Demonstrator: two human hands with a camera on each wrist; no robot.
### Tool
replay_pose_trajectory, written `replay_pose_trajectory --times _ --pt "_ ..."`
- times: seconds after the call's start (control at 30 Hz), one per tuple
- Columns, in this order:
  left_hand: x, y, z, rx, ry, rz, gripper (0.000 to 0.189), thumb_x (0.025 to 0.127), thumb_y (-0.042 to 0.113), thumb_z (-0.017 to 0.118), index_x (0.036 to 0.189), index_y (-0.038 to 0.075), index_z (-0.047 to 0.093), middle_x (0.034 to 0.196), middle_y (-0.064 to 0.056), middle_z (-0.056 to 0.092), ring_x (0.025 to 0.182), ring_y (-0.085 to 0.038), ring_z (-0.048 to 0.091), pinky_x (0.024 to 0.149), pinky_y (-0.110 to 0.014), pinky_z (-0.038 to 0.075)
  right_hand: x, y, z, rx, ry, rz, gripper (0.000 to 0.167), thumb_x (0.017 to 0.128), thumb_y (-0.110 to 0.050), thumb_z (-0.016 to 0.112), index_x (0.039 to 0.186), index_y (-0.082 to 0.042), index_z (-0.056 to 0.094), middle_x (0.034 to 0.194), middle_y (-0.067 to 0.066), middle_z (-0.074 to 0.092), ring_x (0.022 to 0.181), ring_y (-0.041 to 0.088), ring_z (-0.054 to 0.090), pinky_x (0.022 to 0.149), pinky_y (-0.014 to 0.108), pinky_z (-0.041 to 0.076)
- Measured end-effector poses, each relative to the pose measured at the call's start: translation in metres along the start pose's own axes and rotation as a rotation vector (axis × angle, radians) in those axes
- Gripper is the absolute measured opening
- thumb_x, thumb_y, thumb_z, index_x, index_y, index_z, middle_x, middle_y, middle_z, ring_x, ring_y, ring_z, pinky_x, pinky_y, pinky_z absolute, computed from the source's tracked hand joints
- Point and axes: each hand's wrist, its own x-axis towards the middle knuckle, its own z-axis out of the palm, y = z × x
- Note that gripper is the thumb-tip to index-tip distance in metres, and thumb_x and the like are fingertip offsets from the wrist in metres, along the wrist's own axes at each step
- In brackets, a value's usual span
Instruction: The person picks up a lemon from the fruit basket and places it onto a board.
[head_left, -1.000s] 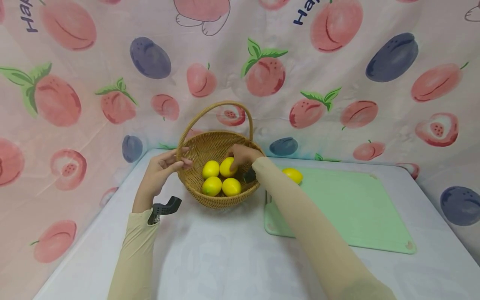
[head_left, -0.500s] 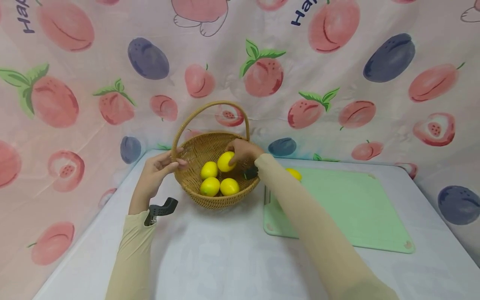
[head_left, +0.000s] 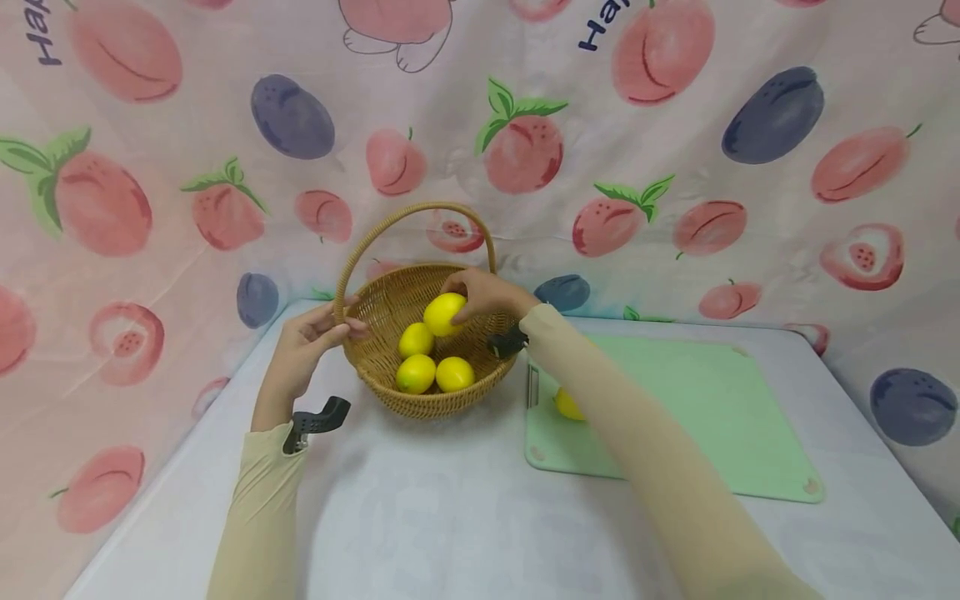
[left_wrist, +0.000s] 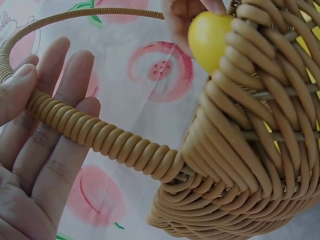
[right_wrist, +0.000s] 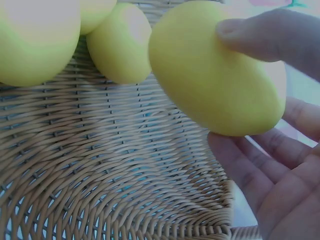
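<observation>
My left hand (head_left: 303, 346) holds the wicker basket (head_left: 435, 406) by the left side of its handle (left_wrist: 100, 132), thumb on one side and fingers on the other. Above the basket's inside, my right hand (head_left: 487, 296) pinches a lemon (head_left: 444, 314) between thumb and fingers. In the right wrist view, the thumb lies on top of that lemon (right_wrist: 210, 70) and the fingertips sit beneath it. Several other lemons (head_left: 416, 374) lie in the bottom of the basket.
A green cutting board (head_left: 697, 408) lies right of the basket on the white-covered table (head_left: 450, 517). On its left part sits a yellow lemon (head_left: 567, 405), partly hidden by my right forearm. A fruit-patterned cloth (head_left: 420, 100) hangs behind.
My right hand has lifted the lemon up from the others and slightly left. The forearm now covers the spot where a lemon showed on the board; one shows on its near side.
</observation>
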Motion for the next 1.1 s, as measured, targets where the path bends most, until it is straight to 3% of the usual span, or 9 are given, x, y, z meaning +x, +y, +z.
replay_pose_trajectory --times 0.5,1.1 --pt "-0.002 -0.001 -0.002 -0.014 0.01 -0.001 0.036 0.095 0.005 0.052 0.13 -0.002 0.052 0.091 0.013 0.071 0.087 -0.004 0.068 0.084 -0.017 0.052 -0.028 -0.015 -0.007 -0.024 0.024 -0.145 0.045 0.079 -0.011 0.075 0.121 -0.006 0.057 0.123 0.01 0.06 0.114 0.023 0.057 0.098 0.035 0.048" --pt "0.0 0.0 -0.001 0.038 0.046 -0.013 0.04 0.095 0.011 0.053 0.133 -0.003 0.048 0.09 0.016 0.071 0.088 -0.002 0.068 0.082 -0.017 0.052 -0.085 -0.019 -0.023 -0.028 0.106 -0.194 0.052 0.077 -0.013 0.076 0.124 -0.008 0.055 0.127 0.008 0.056 0.113 0.023 0.053 0.099 0.038 0.047"
